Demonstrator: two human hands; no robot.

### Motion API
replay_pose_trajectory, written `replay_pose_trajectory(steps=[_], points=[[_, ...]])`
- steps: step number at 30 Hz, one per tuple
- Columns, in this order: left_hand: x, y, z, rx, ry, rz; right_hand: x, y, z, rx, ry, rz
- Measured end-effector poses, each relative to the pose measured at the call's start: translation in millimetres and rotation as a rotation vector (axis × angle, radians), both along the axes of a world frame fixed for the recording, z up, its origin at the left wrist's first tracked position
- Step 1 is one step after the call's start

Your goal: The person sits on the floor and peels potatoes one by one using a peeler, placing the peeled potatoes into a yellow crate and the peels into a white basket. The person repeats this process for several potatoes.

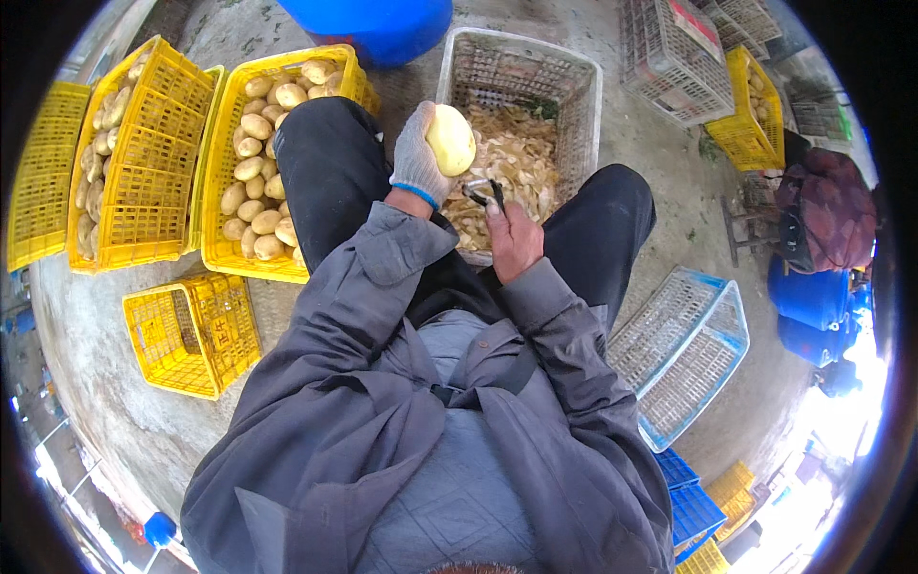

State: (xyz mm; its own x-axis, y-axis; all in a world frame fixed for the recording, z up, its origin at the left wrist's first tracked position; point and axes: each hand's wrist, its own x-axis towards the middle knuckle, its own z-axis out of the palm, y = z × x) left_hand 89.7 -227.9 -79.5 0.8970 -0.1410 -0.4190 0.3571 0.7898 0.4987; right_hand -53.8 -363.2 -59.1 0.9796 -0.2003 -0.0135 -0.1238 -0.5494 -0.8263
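My left hand (418,159), in a grey knitted glove with a blue cuff edge, grips a potato (452,141). The potato's visible side is pale yellow and looks peeled. In my bare right hand (515,240) is a vegetable peeler (485,191) with a dark frame, its head just below the potato and apart from it. Both hands are over a grey plastic crate (594,107) between my knees. Potato peelings (520,154) lie heaped inside it, with a bit of green leaf at the far side.
Left of my knee stands a yellow crate (215,201) of unpeeled potatoes, with another potato-filled yellow crate (147,151) beyond. A yellow crate (233,333) lies nearer. Ahead is a blue drum (380,29); to the right, a blue-and-white crate (674,344) and stacked grey crates (674,64).
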Motion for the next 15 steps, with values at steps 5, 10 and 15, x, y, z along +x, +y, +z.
replay_pose_trajectory(steps=[5,10,15], points=[[-7,0,-3,-0.078,0.009,-0.170,25,1,23,0.125,-0.042,-0.051],[-21,-7,24,-0.029,-0.005,-0.245,70,-18,18,0.164,-0.101,0.002],[-17,-3,5,0.035,-0.070,-0.256,74,-25,2,0.331,0.094,0.000]])
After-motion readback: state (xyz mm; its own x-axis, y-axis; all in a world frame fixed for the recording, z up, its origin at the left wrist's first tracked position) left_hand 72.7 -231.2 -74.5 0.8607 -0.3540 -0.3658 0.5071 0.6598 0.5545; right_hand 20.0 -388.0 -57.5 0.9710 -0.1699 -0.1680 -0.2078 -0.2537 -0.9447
